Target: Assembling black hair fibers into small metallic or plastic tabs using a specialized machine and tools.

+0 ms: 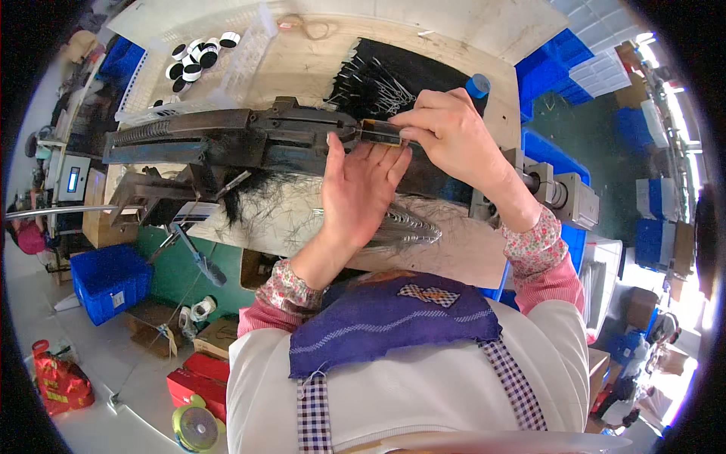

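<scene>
A long dark metal machine [291,132] lies across the bench, with a coiled spring in its left part. At its right end sits a small dark piece with yellowish edges [380,133]. Just below that end is my left hand [359,193], palm up, thumb raised and fingers stretched out under the piece. My right hand [454,136] comes in from the right, thumb and forefinger pinched at the piece's right end; what they grip is too small to make out. Behind them, several thin twisted wires [389,87] lie on a black cloth [435,72].
Several black-and-white caps [200,59] fill part of a clear plastic basket [253,57] at the back left. Loose black bristles [246,200] and bent wire loops [408,229] lie in front of the machine. A blue-topped container [478,85] and metal blocks [571,200] stand at the right.
</scene>
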{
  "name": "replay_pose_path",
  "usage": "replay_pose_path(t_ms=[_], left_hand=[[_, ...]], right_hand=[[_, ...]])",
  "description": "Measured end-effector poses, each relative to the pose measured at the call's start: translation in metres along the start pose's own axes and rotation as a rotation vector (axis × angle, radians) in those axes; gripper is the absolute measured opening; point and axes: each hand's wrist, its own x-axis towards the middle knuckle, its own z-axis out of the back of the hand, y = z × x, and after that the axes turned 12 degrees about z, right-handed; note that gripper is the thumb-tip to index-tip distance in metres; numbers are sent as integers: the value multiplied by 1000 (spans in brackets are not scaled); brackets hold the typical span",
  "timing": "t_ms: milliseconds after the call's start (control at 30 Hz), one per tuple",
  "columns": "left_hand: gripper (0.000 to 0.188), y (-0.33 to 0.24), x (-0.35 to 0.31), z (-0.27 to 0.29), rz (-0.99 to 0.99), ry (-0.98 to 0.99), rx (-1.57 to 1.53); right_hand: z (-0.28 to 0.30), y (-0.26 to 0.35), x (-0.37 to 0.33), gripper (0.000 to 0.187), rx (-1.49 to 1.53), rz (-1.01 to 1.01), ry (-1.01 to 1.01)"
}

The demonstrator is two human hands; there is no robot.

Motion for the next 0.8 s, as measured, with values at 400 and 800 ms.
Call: replay_pose_path(t_ms=[400,800], left_hand=[[68,-4,-6,0,76,97,40],[52,-10,-14,-8,42,-40,101]], right_hand=[[-12,8,-3,16,-283,166,-107],[-4,52,2,19,-325,-6,194]])
